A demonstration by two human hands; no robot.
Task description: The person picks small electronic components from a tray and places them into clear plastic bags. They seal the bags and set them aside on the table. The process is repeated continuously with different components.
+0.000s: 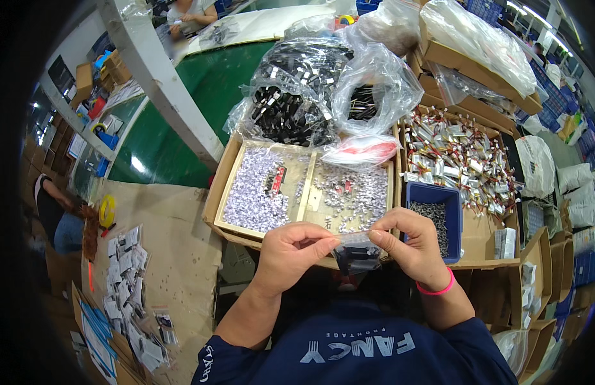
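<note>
A small clear plastic bag (359,255) with dark parts inside hangs between my hands. My left hand (297,250) pinches one top corner of it between thumb and fingers. At the opposite corner, my right hand (410,240) grips the same top edge, a pink band around its wrist. Just beyond the bag lies a two-part wooden tray (304,192) holding many small white pieces. Close to my right hand stands a blue bin (456,226) of small metal screws. Whether the bag's top is sealed cannot be made out.
Bags of black USB connectors (292,113) and black rods (362,103) lie behind the tray. A carton of wired battery cells (466,159) is at right. Filled packets (126,284) cover part of the left table, near a metal post (167,86). Other people appear farther off.
</note>
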